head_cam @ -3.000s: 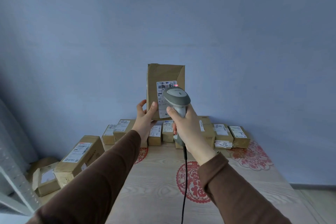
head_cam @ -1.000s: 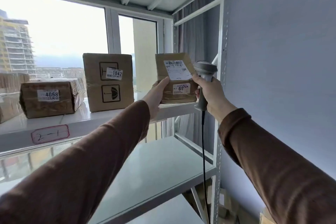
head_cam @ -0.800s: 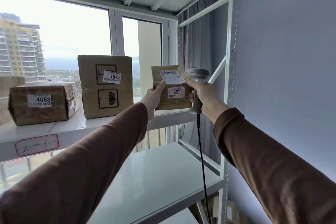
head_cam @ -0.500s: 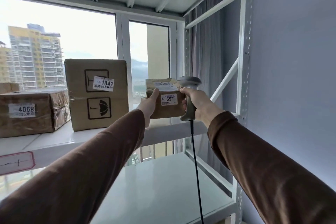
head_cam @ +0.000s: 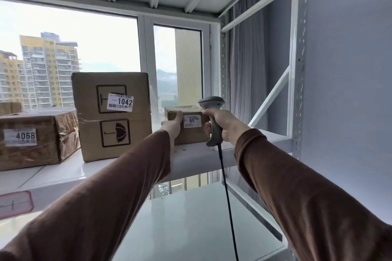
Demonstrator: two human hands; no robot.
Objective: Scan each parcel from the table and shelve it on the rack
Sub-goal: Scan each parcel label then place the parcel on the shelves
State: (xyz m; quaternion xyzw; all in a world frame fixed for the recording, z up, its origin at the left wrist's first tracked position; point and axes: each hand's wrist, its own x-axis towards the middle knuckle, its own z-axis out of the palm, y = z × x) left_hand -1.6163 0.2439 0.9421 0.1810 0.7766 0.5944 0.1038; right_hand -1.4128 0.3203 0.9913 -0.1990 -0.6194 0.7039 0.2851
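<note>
Since the parcel is going onto the shelf, these lines say why each thing sits as it does.

Parcel: the small parcel (head_cam: 191, 131) rests on the upper shelf (head_cam: 199, 158) of the rack (head_cam: 298, 70), near the front edge, numbered sticker facing out, likely so it can be read later.
Left hand: the left hand (head_cam: 172, 126) grasps the parcel's left side, thumb on the front, probably to square it.
Right hand: the right hand (head_cam: 222, 124) is clenched round the scanner (head_cam: 213, 121), knuckles against the parcel's right side; whether they press it I cannot tell.
Neighbours: box 1042 (head_cam: 112, 114) stands just beside the parcel, box 4068 (head_cam: 36, 137) further left, labels also outward.
Cord: the cord (head_cam: 228, 201) hangs straight down.
</note>
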